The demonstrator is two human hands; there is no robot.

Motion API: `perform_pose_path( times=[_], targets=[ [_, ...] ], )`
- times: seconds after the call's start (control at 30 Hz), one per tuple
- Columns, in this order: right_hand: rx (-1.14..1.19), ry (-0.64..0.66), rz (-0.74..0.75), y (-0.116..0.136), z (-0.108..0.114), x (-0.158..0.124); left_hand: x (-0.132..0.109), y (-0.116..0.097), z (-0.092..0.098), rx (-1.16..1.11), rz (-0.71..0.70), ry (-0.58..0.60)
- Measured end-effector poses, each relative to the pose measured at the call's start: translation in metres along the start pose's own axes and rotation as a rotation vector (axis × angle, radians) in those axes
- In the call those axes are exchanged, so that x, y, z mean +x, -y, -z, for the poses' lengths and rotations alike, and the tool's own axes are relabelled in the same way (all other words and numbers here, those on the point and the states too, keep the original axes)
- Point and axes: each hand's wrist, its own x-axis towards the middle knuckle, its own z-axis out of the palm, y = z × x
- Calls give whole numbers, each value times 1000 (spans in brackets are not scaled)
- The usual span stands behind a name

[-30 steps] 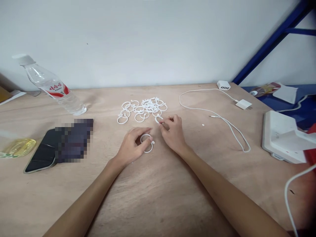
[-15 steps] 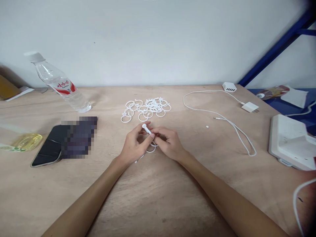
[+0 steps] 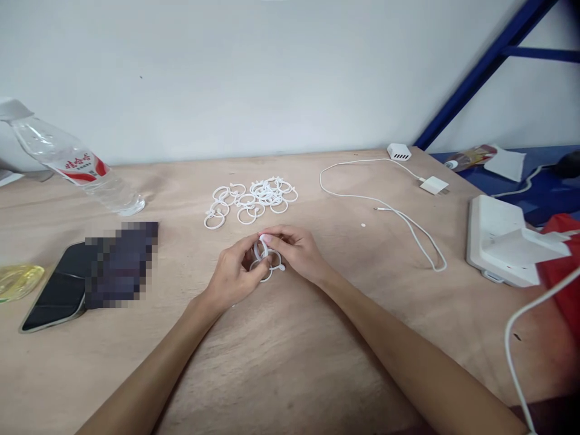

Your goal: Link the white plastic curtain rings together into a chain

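My left hand (image 3: 238, 269) pinches a curved white strap (image 3: 264, 248) with a round head, its thumb and fingers closed on the lower part. At the strap's top end, my right hand (image 3: 296, 251) grips the round head between thumb and fingertips. White rings with small knobs (image 3: 274, 260) hang or lie around the fingers of the left hand; how they are linked is partly hidden. Just beyond both hands, a loose pile of similar white rings (image 3: 269, 194) lies on the wooden table (image 3: 272, 362).
To the left are a tilted-looking water bottle (image 3: 86, 163), a black phone (image 3: 57, 284), a blurred dark item (image 3: 122, 266) and a yellow coil (image 3: 20, 281). On the right lie a white cable (image 3: 408, 223), a charger plug (image 3: 434, 185), a small adapter (image 3: 399, 151) and a white device (image 3: 496, 238).
My right hand has moved up to the strap's round head. The strap, straight before, now looks bent into a curve. The whole view has shifted slightly to the right.
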Motion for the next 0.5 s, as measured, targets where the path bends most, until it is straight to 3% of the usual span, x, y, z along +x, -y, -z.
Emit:
perform_pose_path(
  times=[0.17,0.3,0.4,0.5],
  targets=[
    [-1,-10,-22,4,2,1,-1,0,2,-4,19,-28],
    [-7,-21,-38,6,4,0,3,1,9,-209,32,-62],
    [-125,5,36,5,3,-2,8,5,14,-321,64,-165],
    [-252,14,135,2,2,-2,12,13,18,-222,113,-305]
  ],
)
